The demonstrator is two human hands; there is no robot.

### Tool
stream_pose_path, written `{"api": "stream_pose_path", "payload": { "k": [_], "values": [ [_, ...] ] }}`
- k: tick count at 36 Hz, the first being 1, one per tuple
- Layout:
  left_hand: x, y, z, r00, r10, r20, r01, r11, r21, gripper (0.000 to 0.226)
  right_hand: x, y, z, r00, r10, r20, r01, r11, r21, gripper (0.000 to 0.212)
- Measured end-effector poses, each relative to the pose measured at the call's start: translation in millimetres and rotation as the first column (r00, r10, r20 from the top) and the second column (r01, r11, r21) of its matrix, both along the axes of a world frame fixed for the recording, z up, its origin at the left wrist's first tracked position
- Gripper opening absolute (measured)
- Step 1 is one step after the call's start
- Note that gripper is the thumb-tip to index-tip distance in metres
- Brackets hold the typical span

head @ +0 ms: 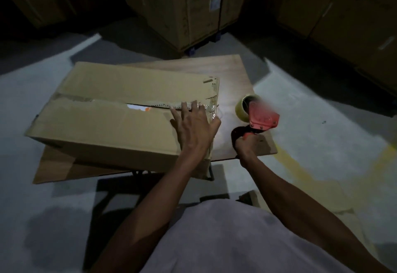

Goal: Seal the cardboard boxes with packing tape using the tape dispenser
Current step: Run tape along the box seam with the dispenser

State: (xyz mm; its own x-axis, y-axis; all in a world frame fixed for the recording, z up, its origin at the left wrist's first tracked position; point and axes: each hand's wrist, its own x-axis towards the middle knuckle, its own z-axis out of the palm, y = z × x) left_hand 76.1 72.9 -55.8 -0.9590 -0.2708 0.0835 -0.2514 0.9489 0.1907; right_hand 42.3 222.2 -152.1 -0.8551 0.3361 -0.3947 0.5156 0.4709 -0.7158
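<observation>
Print on the stacked cartons [189,8] at twelve o'clock is too dim and blurred for me to read. One box [103,118] lies on my counter [234,72], its seam partly gaping, with clear tape at the three o'clock end. My left hand [193,126] lies flat there, fingers spread and straight, pressing the flap. My right hand [247,145] grips the handle of one red dispenser [261,115], at three o'clock of the box, its roll [243,105] just off the box's end.
</observation>
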Motion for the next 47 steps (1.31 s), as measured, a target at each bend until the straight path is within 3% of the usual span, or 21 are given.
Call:
{"api": "stream_pose_path", "payload": {
  "k": [3, 7, 12, 15, 18, 21, 25, 28, 31, 33, 36, 40, 47],
  "values": [
    [-8.6, 10.4, 1.1, 0.999, 0.041, 0.009, -0.041, 0.999, 0.0, 0.067, -13.8, -0.5, -3.3, 0.999, 0.046, 0.004, -0.046, 0.999, 0.007, 0.045],
    [-20.5, 17.8, 0.5, 0.999, 0.031, -0.027, -0.03, 0.999, 0.041, 0.06, -22.0, 0.3, -13.5, 0.979, 0.194, 0.064, -0.197, 0.98, 0.04, 0.031],
    [-33.7, 17.2, -5.0, 0.996, -0.047, -0.08, 0.056, 0.992, 0.11, 0.05, -20.3, -1.5, -22.8, 0.946, 0.27, 0.178, -0.282, 0.958, 0.048, 0.033],
    [-36.2, 14.2, -7.7, 0.993, -0.062, -0.098, 0.078, 0.982, 0.174, 0.046, -23.8, 0.4, -29.0, 0.939, 0.284, 0.194, -0.294, 0.955, 0.028, 0.046],
    [-34.9, 11.5, -7.3, 0.987, -0.036, -0.154, 0.073, 0.968, 0.241, 0.044, -30.8, 1.4, -32.2, 0.931, 0.332, 0.15, -0.326, 0.943, -0.062, 0.034],
    [-31.0, 10.4, -5.3, 0.985, 0.003, -0.175, 0.056, 0.942, 0.33, 0.045, -38.6, -0.7, -23.6, 0.914, 0.349, 0.208, -0.327, 0.935, -0.135, 0.027],
    [-30.2, 7.1, -2.2, 0.994, 0.057, -0.096, -0.014, 0.915, 0.404, 0.045, -49.7, -0.3, -10.8, 0.871, 0.375, 0.317, -0.331, 0.925, -0.185, 0.015],
    [-32.9, -4.0, -3.3, 1.0, -0.007, -0.02, 0.013, 0.943, 0.332, 0.043, -54.1, 2.9, -0.8, 0.864, 0.408, 0.296, -0.393, 0.913, -0.112, 0.022],
    [-35.5, -13.4, -3.9, 0.997, -0.067, 0.046, 0.051, 0.954, 0.294, 0.045, -51.1, 1.4, 21.4, 0.908, 0.376, 0.186, -0.365, 0.926, -0.093, 0.006],
    [-34.8, -14.1, -4.1, 0.993, -0.114, 0.043, 0.098, 0.957, 0.273, 0.046, -49.3, -3.5, 34.5, 0.933, 0.343, 0.113, -0.319, 0.93, -0.184, 0.011],
    [-34.7, -15.5, 0.7, 0.982, -0.184, 0.046, 0.167, 0.955, 0.245, 0.047, -43.3, -10.2, 54.7, 0.974, 0.228, 0.011, -0.205, 0.896, -0.394, 0.034],
    [-38.6, -25.8, 3.3, 0.931, -0.323, 0.168, 0.305, 0.944, 0.126, 0.052, -24.7, -22.1, 73.2, 0.996, 0.079, -0.033, -0.082, 0.765, -0.639, 0.047],
    [-42.5, -35.4, 8.4, 0.869, -0.413, 0.272, 0.407, 0.91, 0.083, 0.056, -15.9, -65.3, 85.2, 0.993, 0.112, -0.04, -0.1, 0.608, -0.788, 0.072]
  ]
}}
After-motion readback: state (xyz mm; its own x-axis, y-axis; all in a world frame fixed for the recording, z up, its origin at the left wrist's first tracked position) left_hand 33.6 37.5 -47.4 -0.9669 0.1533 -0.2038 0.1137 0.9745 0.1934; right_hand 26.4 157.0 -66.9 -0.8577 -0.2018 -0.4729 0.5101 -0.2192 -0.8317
